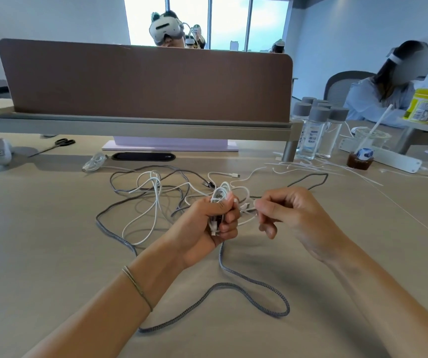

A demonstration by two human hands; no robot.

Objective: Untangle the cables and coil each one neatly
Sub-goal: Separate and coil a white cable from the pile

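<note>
The left hand (214, 223) is clenched around a small bundle of white cable (219, 196), with loops poking out above the fist and a couple of white plug ends hanging below it. Just beside that bundle, the right hand (289, 215) pinches a thin white strand between thumb and forefinger, its other fingers curled in. The rest of the white cable (153, 202) sprawls in loose loops on the beige table (52, 241) beyond the bundle, crossing a grey braided cable (254, 285) whose long bends run from behind the bundle, round to its left and back toward the person. The step in hand looks like feeding white strand into the coil while freeing it from the grey one. To do it well, I would keep the fist firm so the gathered loops do not spring apart, draw the pinched strand out slowly, and watch where it crosses the grey braid; if it snags, lift it over the crossing, not tug. Matching each new loop to the bundle's should keep the coil neat.
</note>
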